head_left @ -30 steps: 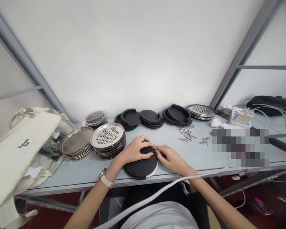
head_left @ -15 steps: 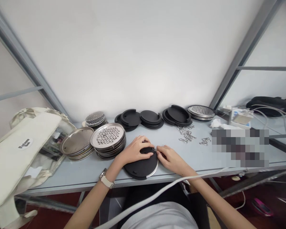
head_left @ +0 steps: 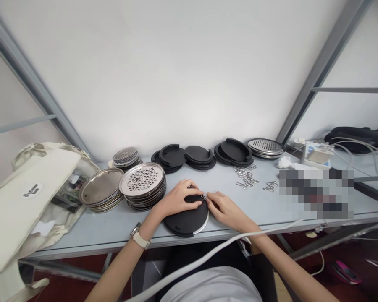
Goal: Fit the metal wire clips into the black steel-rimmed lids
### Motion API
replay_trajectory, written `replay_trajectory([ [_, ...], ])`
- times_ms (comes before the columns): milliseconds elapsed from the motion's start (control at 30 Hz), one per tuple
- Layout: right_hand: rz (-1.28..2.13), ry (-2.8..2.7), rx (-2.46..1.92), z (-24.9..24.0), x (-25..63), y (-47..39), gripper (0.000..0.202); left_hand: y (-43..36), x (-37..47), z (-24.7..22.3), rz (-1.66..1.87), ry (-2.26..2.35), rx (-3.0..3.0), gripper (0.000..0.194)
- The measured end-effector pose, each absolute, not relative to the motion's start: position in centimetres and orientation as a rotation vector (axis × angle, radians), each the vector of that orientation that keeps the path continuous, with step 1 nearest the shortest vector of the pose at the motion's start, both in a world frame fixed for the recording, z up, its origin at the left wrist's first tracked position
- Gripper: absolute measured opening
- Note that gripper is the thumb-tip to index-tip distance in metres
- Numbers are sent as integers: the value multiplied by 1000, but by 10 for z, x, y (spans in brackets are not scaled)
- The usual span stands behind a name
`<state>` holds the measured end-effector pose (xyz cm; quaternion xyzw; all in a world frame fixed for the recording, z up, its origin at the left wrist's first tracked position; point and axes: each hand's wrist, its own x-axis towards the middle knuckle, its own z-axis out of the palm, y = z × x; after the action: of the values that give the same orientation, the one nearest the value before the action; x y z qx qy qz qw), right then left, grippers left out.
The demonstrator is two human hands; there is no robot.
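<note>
A black round cover (head_left: 189,218) lies at the table's front edge, with a silvery metal rim showing along its right side. My left hand (head_left: 179,198) rests on top of it, thumb and fingers curved around its upper part and gripping it. A small metal clip (head_left: 203,196) is at the cover's upper right edge. The fingertips of my right hand (head_left: 222,208) are pinched together at this clip. More wire clips (head_left: 246,177) lie in a loose pile behind my right hand, and a few others (head_left: 270,186) are farther right.
Stacked metal grater discs (head_left: 142,180) and plain metal discs (head_left: 101,186) stand at left, beside a cream bag (head_left: 28,201). Black covers (head_left: 199,154) line the wall, with more graters (head_left: 266,147) at right. A white cable (head_left: 208,261) crosses over my right forearm.
</note>
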<state>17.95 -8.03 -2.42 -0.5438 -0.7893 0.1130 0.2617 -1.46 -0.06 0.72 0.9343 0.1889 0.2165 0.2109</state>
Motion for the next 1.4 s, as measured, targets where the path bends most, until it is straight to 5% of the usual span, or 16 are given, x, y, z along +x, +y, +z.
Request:
replay_trajectory([
  [867,278,-2103,-1465,-25,178,-81,21,-4,-13,8,631,525,2629,27],
  [1067,308,-2032,-1464,-25,177,-81,13,-8,-13,10,575,597,2620,9],
  [1400,542,-1892,-1346,-25,181,-80,15,-9,-12,8,569,603,2699,8],
])
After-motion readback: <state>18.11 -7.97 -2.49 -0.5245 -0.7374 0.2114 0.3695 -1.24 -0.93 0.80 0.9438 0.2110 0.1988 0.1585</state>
